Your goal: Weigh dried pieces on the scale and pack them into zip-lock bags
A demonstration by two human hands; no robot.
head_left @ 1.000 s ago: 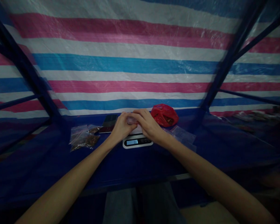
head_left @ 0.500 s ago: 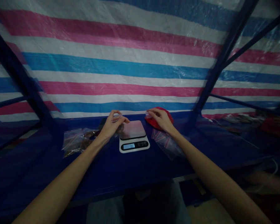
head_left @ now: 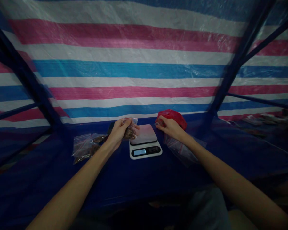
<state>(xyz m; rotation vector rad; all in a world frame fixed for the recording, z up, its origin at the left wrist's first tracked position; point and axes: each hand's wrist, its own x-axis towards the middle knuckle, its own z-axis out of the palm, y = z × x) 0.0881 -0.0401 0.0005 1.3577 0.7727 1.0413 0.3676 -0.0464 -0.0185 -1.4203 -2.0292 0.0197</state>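
Note:
My left hand [head_left: 121,131] is closed on a small clear zip bag [head_left: 131,129] with brown bits in it, held upright by the left edge of the kitchen scale [head_left: 144,137]. The scale has a white body, a pale pinkish plate and a lit display that seems to read zero. My right hand [head_left: 170,127] is in front of a red plastic bag [head_left: 176,116], right of the scale. Its fingers are curled together; what they hold, if anything, cannot be made out. Below that hand and forearm lie flat clear zip bags [head_left: 180,150] with pinkish strips.
Left of the scale lie filled zip bags [head_left: 85,147] with brown contents, beside a dark object partly behind my left hand. Blue metal posts [head_left: 223,76] flank the blue tabletop [head_left: 115,182]. A striped plastic sheet [head_left: 134,70] hangs behind. Blurred items [head_left: 261,119] lie far right.
My left hand has raised the filled zip bag, which now shows plainly beside the scale. My right hand's fingers have curled in from a stretched pinch. The whole view has shifted slightly.

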